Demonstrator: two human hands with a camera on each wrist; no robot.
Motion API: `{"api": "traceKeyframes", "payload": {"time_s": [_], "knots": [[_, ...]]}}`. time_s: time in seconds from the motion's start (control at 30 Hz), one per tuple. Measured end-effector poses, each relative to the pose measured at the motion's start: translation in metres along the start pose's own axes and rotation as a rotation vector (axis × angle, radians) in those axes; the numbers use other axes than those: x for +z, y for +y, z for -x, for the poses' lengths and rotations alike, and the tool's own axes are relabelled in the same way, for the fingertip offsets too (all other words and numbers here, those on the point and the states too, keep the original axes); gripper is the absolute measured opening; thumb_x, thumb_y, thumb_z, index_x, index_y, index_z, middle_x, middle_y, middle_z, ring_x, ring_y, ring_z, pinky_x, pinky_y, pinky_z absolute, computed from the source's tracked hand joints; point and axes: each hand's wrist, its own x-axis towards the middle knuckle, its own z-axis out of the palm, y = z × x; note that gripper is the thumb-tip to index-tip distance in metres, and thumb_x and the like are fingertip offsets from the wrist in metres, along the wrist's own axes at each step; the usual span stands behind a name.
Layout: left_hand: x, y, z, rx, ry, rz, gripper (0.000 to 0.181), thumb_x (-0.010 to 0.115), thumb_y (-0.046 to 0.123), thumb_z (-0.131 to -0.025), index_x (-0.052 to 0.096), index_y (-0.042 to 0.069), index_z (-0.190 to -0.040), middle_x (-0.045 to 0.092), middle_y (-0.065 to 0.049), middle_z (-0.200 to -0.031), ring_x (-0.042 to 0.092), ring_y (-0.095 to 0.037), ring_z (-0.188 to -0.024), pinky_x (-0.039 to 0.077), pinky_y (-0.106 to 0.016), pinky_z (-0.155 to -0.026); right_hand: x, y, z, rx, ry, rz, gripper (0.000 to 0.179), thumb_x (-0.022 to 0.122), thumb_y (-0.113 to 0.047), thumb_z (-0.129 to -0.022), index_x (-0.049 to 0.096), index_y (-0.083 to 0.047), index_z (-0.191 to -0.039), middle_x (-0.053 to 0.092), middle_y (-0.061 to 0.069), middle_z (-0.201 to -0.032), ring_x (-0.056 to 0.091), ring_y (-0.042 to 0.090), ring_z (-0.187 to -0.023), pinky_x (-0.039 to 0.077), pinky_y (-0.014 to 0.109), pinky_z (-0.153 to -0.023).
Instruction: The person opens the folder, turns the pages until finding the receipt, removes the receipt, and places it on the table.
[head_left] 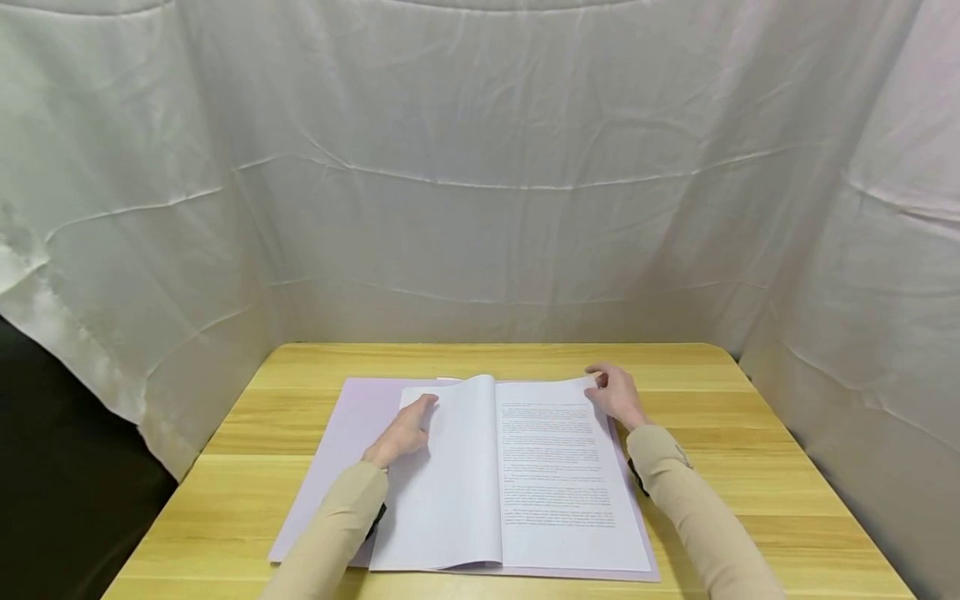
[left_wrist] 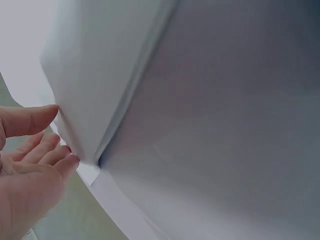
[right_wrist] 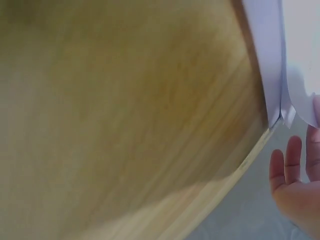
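Beige sleeves [head_left: 326, 537] reach in from the bottom edge, forearms angled forward. Left hand [head_left: 401, 433] open, fingers extended, thumb apart, at the blank left-hand sheets [head_left: 453, 492]. Right hand [head_left: 617, 396] pinches the printed page [head_left: 558, 467] at its top right corner. Dense paragraphs, too small to read. Papers lie open on lilac folder [head_left: 367, 425], on wood table [head_left: 757, 450]; pale drapes [head_left: 480, 242] behind.

Between the left hand [head_left: 402, 432] and the right hand [head_left: 617, 395], the bulging pages [head_left: 472, 467] bar a low sideways pass, though the air over them is free. Outward of the right hand, bare desk [head_left: 750, 467] gives room; outward of the left lies a flat folder [head_left: 360, 408]. Ahead of both, past the desk, a curtain [head_left: 487, 225] blocks.
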Motion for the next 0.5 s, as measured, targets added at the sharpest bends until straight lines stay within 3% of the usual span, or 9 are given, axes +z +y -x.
{"api": "traceKeyframes", "payload": {"time_s": [0.13, 0.33, 0.5], "knots": [[0.0006, 0.0, -0.0006, -0.007, -0.029, 0.0, 0.071, 0.047, -0.024, -0.074, 0.042, -0.009, -0.142, 0.047, -0.031, -0.148, 0.042, -0.047, -0.142, 0.035, -0.057, -0.12, -0.001, 0.0006, -0.0006, 0.0, 0.031, 0.036, 0.031, 0.069, -0.007, -0.088, 0.069, 0.003, -0.117, 0.062, 0.016, -0.093, 0.052, 0.027, -0.085, 0.038, 0.031, -0.072], [0.0009, 0.0008, 0.0003, -0.017, -0.065, 0.012, 0.071, 0.046, -0.025, -0.075, 0.041, -0.008, -0.144, 0.045, -0.031, -0.151, 0.038, -0.047, -0.144, 0.033, -0.058, -0.121, -0.0007, 0.0025, -0.0017, -0.027, 0.052, 0.066, 0.026, 0.065, -0.008, -0.09, 0.07, 0.0, -0.115, 0.056, 0.011, -0.08, 0.049, 0.024, -0.074, 0.034, 0.03, -0.066], [-0.0002, 0.0023, 0.0006, -0.016, -0.081, 0.011, 0.07, 0.045, -0.025, -0.076, 0.041, -0.008, -0.144, 0.043, -0.031, -0.152, 0.036, -0.047, -0.146, 0.03, -0.058, -0.122, 0.0006, 0.004, -0.0022, -0.039, 0.057, 0.099, 0.021, 0.062, -0.011, -0.093, 0.068, -0.004, -0.112, 0.057, 0.01, -0.08, 0.05, 0.024, -0.073, 0.033, 0.029, -0.064]]}}
